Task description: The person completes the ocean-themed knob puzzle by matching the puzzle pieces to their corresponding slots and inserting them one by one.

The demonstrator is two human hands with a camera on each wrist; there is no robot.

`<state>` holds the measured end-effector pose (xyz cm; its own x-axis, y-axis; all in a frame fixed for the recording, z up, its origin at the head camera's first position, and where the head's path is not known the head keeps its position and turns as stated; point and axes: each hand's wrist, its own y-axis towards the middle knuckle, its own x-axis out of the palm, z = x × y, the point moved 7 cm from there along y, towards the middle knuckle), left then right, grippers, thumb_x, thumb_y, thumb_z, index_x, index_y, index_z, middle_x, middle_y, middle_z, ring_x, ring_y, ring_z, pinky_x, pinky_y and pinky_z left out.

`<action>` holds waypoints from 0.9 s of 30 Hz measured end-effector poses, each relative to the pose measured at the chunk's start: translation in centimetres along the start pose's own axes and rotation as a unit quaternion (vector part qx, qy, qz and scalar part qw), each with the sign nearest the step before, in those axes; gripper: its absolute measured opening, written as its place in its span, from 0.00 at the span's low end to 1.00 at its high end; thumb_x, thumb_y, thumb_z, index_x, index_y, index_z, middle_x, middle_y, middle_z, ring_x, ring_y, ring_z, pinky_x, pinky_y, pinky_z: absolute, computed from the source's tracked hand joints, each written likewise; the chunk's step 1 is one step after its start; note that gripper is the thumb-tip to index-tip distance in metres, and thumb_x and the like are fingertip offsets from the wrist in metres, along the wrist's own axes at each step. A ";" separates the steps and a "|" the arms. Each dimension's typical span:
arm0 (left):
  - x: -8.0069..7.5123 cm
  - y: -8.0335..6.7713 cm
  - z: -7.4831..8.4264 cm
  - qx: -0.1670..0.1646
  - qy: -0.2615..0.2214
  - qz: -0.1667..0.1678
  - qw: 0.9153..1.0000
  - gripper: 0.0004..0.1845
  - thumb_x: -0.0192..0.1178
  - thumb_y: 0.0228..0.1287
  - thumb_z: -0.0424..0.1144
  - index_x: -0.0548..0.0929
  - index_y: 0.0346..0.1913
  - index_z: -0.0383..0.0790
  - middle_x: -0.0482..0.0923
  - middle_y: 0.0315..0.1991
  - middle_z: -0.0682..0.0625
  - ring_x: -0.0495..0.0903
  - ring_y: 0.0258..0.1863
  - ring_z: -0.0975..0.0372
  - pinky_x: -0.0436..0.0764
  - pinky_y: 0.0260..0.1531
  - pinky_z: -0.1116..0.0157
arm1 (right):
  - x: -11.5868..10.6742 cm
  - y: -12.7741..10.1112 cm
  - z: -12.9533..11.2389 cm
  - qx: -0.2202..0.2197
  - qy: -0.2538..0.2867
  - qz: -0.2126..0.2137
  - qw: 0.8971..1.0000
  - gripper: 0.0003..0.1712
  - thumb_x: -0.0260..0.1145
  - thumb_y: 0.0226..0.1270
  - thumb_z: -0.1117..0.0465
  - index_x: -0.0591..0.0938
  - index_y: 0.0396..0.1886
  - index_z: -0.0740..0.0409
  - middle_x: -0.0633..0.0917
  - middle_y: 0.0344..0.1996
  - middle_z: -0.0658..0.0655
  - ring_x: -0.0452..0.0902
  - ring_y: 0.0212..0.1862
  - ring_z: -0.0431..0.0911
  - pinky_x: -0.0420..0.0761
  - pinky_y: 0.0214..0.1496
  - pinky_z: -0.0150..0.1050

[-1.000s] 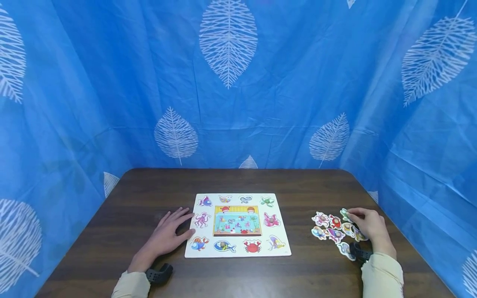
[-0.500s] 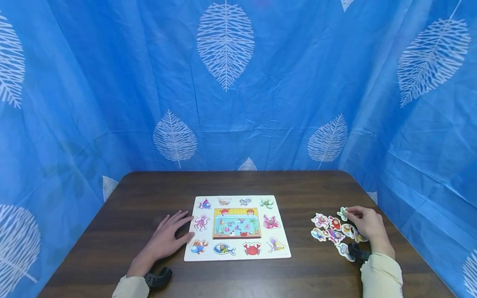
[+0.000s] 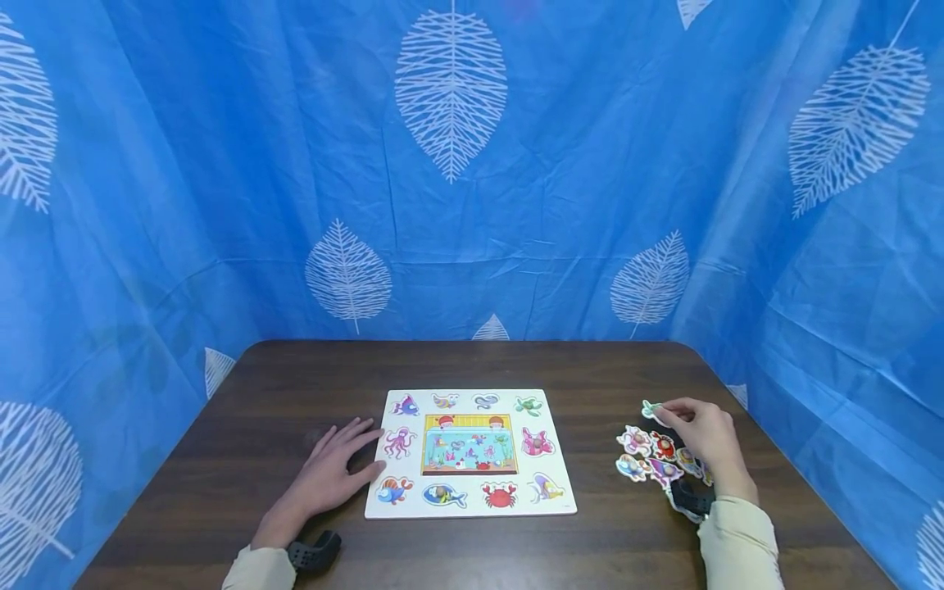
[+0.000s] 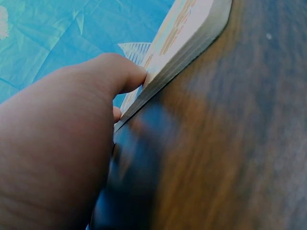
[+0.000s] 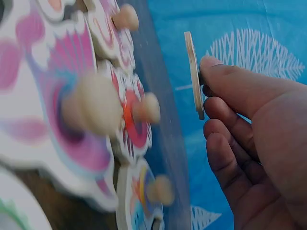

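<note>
Left hand, head view: I'm resting it fingers apart at the left edge of the puzzle board, prob steadying it on the counter.
Right hand, head view: I'm pinching the green piece just beyond the loose pieces.
Thumb, left wrist view: it's touching the board, not wrapping it.
Green piece, right wrist view: it's showing edge-on, apart from the others; fingers are hiding any knob, likely my handhold.

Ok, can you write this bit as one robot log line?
right hand: pinches green piece above table | left hand: touches left edge of puzzle board | other pieces: bunched to its right
</note>
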<state>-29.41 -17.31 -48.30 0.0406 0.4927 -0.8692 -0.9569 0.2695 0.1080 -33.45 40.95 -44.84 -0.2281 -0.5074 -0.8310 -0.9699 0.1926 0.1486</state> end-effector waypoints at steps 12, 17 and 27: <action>-0.7 -0.1 0.2 0.012 0.006 0.013 1.000 0.32 0.64 0.70 0.58 0.77 0.71 0.45 0.68 0.75 0.38 0.60 0.78 0.41 0.52 0.75 0.33 | 1.6 0.0 -3.7 -0.030 0.023 -0.015 0.999 0.29 0.69 0.71 0.41 0.87 0.52 0.62 0.89 0.43 0.63 0.80 0.41 0.53 0.81 0.39 0.42; -0.6 0.0 0.1 0.009 0.010 0.008 1.000 0.33 0.63 0.70 0.59 0.77 0.71 0.46 0.68 0.75 0.39 0.60 0.78 0.41 0.52 0.75 0.33 | 2.2 0.4 -5.3 -0.053 0.023 -0.009 0.998 0.25 0.70 0.71 0.44 0.88 0.49 0.61 0.89 0.41 0.61 0.81 0.40 0.51 0.82 0.41 0.44; -0.3 -0.1 0.3 0.001 0.004 0.003 1.000 0.33 0.63 0.70 0.59 0.77 0.71 0.47 0.67 0.76 0.39 0.59 0.78 0.41 0.52 0.76 0.34 | 4.4 1.1 -9.0 -0.081 0.038 -0.007 0.996 0.19 0.73 0.69 0.48 0.89 0.46 0.59 0.89 0.37 0.57 0.82 0.38 0.49 0.81 0.38 0.39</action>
<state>-29.23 -17.22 -47.85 0.0331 0.4882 -0.8721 -0.9568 0.2676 0.1135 -36.29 31.42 -43.51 -0.2133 -0.5720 -0.7921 -0.9728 0.0494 0.2263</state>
